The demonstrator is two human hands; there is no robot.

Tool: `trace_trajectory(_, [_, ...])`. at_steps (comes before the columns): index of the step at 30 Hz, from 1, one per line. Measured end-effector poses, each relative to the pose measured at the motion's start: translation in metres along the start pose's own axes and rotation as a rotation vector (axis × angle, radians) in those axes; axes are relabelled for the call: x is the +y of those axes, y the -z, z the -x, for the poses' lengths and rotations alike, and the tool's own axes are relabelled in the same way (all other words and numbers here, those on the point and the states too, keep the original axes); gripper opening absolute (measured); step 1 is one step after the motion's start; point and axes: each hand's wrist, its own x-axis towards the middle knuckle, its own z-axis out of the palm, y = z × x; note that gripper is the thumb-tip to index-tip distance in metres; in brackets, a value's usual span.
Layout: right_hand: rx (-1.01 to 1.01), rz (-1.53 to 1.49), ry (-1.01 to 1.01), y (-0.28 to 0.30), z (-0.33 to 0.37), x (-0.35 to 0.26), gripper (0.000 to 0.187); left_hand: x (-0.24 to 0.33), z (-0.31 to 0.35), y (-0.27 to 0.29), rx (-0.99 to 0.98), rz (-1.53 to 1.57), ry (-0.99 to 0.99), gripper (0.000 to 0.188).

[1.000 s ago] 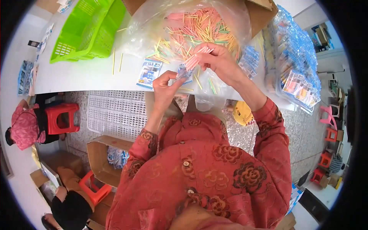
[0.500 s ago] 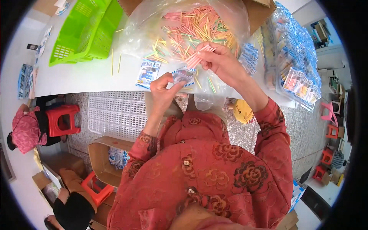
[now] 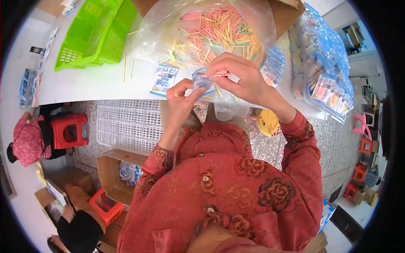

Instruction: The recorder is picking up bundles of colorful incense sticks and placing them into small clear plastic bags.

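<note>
At ten o'clock in the view, a green basket (image 3: 107, 44) stands on the white table (image 3: 107, 82). Near eleven, a flat blue-and-white packet (image 3: 163, 80) lies on the table, just beside the left hand (image 3: 181, 96). That hand has its thumb and fingers clamped on another, clear-faced packet (image 3: 202, 84), which sits at two o'clock from it and nine o'clock from the right hand (image 3: 240, 78). Between the hands, a small bundle of pink sticks (image 3: 221, 74) is pinched in the right fingers, its left end at the packet's mouth; I cannot tell how far inside it goes. Straight up at twelve lies a loose pile of coloured sticks (image 3: 225, 31) on clear plastic. Farther right, at two, rises a heap of filled packets (image 3: 327, 55).
</note>
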Motion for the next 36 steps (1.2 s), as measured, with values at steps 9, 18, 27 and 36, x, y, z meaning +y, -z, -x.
trace_trajectory(9, [-0.197,0.035,-0.228,0.011,-0.017,0.005,0.008,0.003,-0.009,0.0,0.013,-0.227,-0.062,0.005])
trace_trajectory(18, [-0.079,0.111,-0.213,0.006,-0.022,0.01,0.022,-0.004,-0.022,-0.003,0.036,-0.208,-0.154,0.007])
trace_trajectory(27, [-0.077,-0.06,-0.349,0.018,-0.018,0.027,0.027,-0.014,-0.021,0.012,0.102,-0.12,-0.154,0.008])
trace_trajectory(36, [-0.566,0.544,0.036,-0.023,0.038,0.077,0.019,-0.02,-0.018,0.026,0.179,-0.151,-0.139,0.016])
